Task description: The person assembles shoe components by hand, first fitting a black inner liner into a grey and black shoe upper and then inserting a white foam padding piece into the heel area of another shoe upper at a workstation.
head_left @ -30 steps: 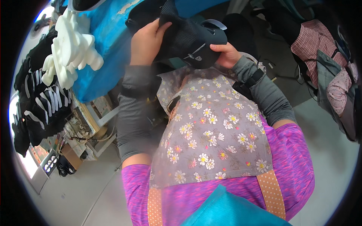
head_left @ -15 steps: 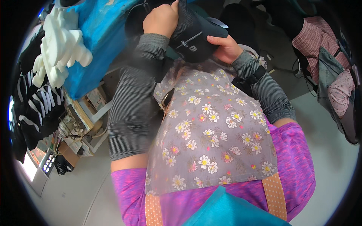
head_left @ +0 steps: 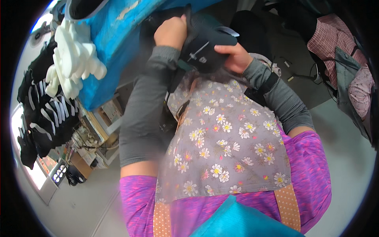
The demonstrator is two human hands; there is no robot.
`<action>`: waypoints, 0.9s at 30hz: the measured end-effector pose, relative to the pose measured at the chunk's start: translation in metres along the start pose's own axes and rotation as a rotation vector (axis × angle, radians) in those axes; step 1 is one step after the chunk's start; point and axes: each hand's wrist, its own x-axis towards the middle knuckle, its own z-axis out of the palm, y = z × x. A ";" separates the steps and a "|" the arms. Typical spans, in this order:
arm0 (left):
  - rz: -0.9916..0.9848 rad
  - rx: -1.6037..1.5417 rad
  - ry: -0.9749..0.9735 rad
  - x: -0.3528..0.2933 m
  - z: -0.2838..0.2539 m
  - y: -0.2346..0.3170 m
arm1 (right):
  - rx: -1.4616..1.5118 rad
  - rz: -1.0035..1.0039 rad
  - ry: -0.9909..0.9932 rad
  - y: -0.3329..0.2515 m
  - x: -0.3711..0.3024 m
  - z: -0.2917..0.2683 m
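Up above my lap, both hands hold a black shoe upper [head_left: 209, 45] of mesh and smooth fabric. It carries a thin light line, a small pale emblem and a white tag [head_left: 228, 31]. My left hand [head_left: 171, 33] is closed in a fist on its left edge, fingers mostly hidden behind the wrist. My right hand [head_left: 237, 57] grips the right end, thumb lying on top and fingers underneath. Grey striped sleeves cover both forearms. A floral apron [head_left: 225, 138] spreads over my lap just below the piece.
White foam-like shapes [head_left: 75, 59] are piled at the left beside a blue-covered surface [head_left: 118, 35]. Black pieces with white stripes [head_left: 51, 106] hang further left, above a wooden-edged stand [head_left: 94, 122]. At the right are pink checked cloth [head_left: 331, 39] and cables [head_left: 312, 77].
The view has shifted slightly, so the surroundings at the left sit further right. Both hands keep their hold; the black shoe upper has tilted a little, and its mesh part shows less.
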 end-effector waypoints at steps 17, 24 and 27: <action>0.235 0.035 -0.159 0.012 0.021 -0.025 | -0.178 0.002 -0.062 0.008 0.000 0.002; 0.030 -0.028 -0.072 0.003 0.012 -0.016 | -0.086 0.055 -0.007 0.006 0.003 0.001; -0.074 -0.063 -0.021 -0.001 0.001 -0.008 | -0.098 0.008 -0.012 0.003 -0.003 0.000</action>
